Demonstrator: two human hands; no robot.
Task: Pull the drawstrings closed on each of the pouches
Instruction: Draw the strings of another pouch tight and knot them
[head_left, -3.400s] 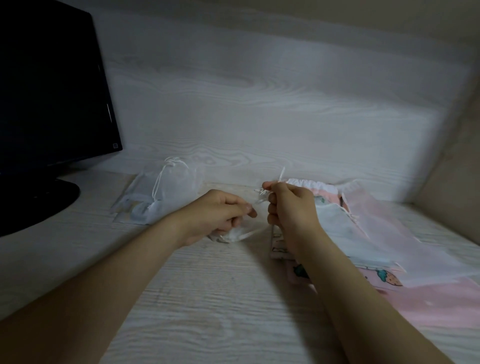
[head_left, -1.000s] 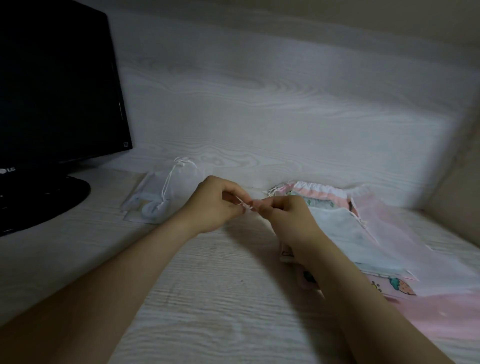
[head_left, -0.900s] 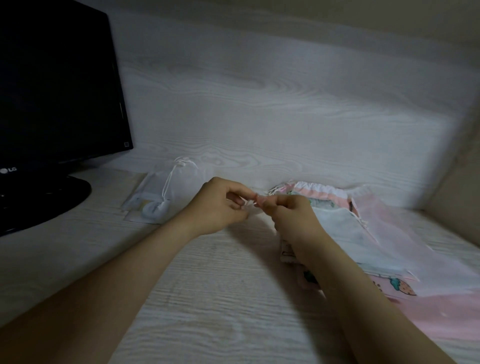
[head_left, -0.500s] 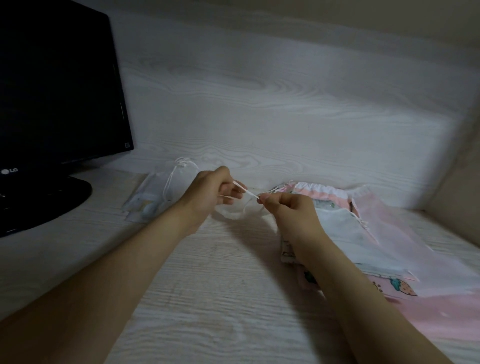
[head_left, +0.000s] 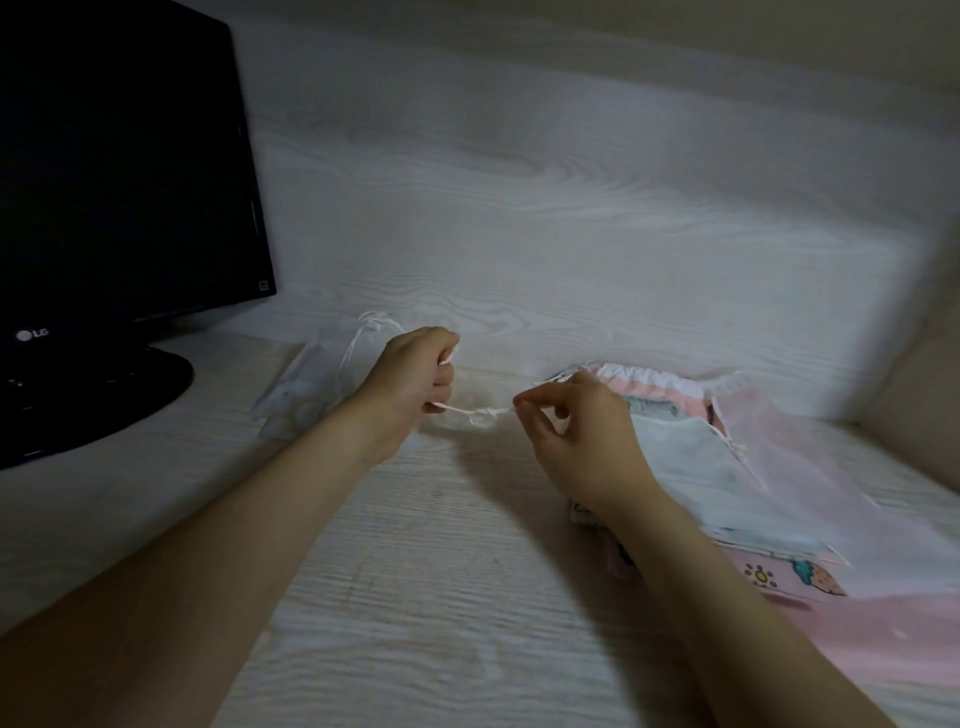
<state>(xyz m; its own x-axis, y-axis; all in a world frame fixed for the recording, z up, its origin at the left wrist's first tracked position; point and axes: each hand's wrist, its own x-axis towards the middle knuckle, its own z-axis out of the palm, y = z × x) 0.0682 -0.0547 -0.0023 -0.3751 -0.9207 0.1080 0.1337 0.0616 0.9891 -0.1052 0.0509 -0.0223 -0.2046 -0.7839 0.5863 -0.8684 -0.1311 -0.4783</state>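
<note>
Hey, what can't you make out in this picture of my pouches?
Head view only.
Sheer pouch: blurred, dim; closure unclear.
Drawstring ends: hidden in left hand and right hand.
Pouch pile: right forearm covers its near corner.
Monitor: cut off by left edge.

Monitor (head_left: 119, 182) stands far left on the desk (head_left: 415, 597), a lone pouch (head_left: 311, 395) just right of its base, behind the left hand (head_left: 410, 384). Small pouch (head_left: 480, 420) mid-desk, its drawstring (head_left: 457, 409) strung between left hand and right hand (head_left: 582, 431). Pile of pouches (head_left: 753, 467) lies right, partly under the right forearm.
</note>
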